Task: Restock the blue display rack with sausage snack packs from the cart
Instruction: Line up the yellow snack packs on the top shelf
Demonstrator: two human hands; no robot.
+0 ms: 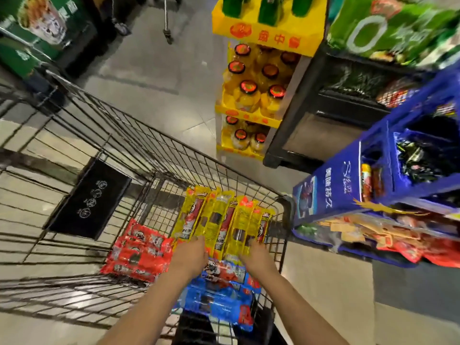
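**A:** Where are the hands, and what are they doing?

**B:** Both bare forearms reach forward and down from the bottom edge into a black wire shopping cart (139, 155). The left hand (191, 255) and right hand (257, 255) sit side by side, backs toward the camera, at the near end of a fanned bundle of long yellow plastic sausage snack packs (221, 220). The packs stretch away from the fingers toward the far end of the cart.

**A:** Are the fingers gripping the bundle?

**B:** The fingers of each hand curl down over the near edge of the yellow packs, the left hand on the bundle's left part, the right hand on its right part. The fingertips are hidden under the packs and blurred.

**A:** What else lies near the fingers?

**B:** Just below the wrists, a pile of blue plastic snack packs (219, 297) rests in the cart. Left of the left hand lies a heap of red plastic snack packs (139, 252). Well to the right of the right hand, outside the cart, stands the blue plastic display rack (331, 192), with yellow and red packs in its compartments.

**A:** Anything beyond the fingers?

**B:** Past the cart's far end, a yellow cardboard stand of orange-capped bottles (251, 95) rises from the grey tiled floor (154, 78).
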